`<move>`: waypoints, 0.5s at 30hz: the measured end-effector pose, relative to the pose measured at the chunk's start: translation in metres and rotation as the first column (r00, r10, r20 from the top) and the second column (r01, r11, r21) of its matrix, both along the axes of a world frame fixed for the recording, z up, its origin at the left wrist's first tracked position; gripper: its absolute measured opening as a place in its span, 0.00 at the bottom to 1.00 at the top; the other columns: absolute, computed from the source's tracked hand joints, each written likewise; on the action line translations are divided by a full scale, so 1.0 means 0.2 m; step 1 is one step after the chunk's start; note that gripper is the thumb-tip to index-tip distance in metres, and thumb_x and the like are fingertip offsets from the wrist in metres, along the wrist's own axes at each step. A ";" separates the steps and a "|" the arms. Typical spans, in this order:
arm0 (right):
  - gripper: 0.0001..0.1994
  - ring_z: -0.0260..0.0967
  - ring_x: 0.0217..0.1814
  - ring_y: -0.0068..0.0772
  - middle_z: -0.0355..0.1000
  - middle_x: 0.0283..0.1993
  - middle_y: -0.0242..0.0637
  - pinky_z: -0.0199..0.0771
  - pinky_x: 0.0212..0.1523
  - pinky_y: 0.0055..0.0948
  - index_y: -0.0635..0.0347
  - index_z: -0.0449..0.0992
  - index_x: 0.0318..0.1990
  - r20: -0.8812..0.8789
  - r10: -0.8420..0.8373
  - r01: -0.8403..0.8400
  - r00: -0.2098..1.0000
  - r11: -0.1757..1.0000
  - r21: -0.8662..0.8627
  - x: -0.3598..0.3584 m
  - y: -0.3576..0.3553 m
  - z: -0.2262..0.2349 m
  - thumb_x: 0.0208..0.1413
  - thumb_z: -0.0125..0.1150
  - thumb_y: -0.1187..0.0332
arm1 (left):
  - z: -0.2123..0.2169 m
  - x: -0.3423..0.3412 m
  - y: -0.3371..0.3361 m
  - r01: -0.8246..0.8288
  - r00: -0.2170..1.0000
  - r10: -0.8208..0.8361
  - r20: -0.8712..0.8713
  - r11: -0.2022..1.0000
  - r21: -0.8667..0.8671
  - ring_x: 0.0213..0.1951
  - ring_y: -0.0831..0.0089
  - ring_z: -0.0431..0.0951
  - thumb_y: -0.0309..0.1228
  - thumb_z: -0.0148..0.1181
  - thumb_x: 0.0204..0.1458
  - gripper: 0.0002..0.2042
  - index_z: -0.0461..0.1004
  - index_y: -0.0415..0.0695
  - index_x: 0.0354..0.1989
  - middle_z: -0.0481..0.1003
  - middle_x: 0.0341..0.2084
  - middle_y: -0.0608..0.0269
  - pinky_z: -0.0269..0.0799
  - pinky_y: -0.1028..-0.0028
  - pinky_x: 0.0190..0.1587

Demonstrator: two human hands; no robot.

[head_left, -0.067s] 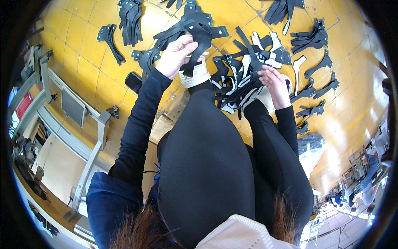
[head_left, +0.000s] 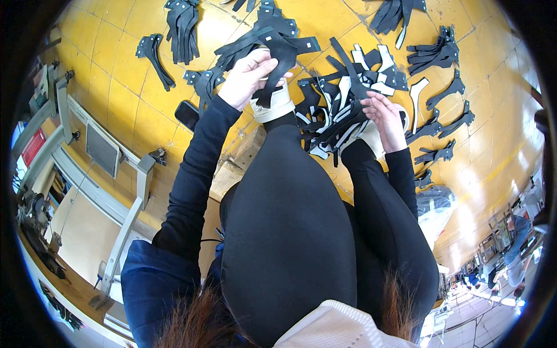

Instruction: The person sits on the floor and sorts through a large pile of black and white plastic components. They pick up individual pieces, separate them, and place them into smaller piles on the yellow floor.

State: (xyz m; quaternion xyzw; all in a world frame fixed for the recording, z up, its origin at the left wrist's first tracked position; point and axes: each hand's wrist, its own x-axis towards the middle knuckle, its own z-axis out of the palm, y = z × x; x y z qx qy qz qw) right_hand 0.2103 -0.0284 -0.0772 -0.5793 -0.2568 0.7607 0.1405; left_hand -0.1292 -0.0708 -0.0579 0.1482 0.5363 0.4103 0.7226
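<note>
The left hand (head_left: 246,75) pinched a flat black cut strip of shoe material (head_left: 282,58), lifted above the yellow tiled floor (head_left: 116,69), its long axis running away from the person. The right hand (head_left: 386,119) gripped a mixed black-and-white heap of cut pieces (head_left: 336,110) by the knee. Sorting seemed underway; next, placing the strip would call for matching it to a pile.

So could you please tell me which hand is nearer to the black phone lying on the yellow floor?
Left. The left hand holds black cut pieces just up and right of the phone; the right hand works at the pile far to its right.
</note>
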 end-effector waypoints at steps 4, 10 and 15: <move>0.13 0.69 0.39 0.18 0.74 0.41 0.31 0.66 0.44 0.19 0.58 0.72 0.50 -0.015 -0.012 0.012 1.000 1.000 0.011 -0.01 0.02 -0.03 0.61 0.51 0.65 | -0.05 0.00 0.01 -0.031 1.000 0.031 0.005 1.000 -0.005 0.40 0.68 0.79 0.28 0.51 0.60 0.08 0.67 0.40 0.44 0.74 0.41 0.59 0.77 0.76 0.39; 0.15 0.70 0.39 0.21 0.74 0.42 0.35 0.68 0.45 0.19 0.64 0.70 0.52 0.021 -0.076 0.075 0.997 0.996 0.042 0.03 0.04 -0.04 0.61 0.51 0.67 | -0.08 0.02 0.00 -0.106 0.994 0.107 0.013 0.994 -0.019 0.35 0.71 0.80 0.26 0.53 0.57 0.09 0.68 0.39 0.45 0.75 0.38 0.58 0.78 0.78 0.34; 0.10 0.69 0.32 0.19 0.74 0.32 0.32 0.69 0.37 0.18 0.65 0.74 0.46 0.269 -0.400 0.255 0.876 0.858 0.445 0.23 0.04 -0.10 0.59 0.52 0.72 | -0.07 0.00 -0.08 -0.029 0.997 0.022 -0.070 0.993 -0.114 0.16 0.84 0.70 0.27 0.53 0.56 0.07 0.73 0.39 0.40 0.77 0.25 0.62 0.66 0.86 0.20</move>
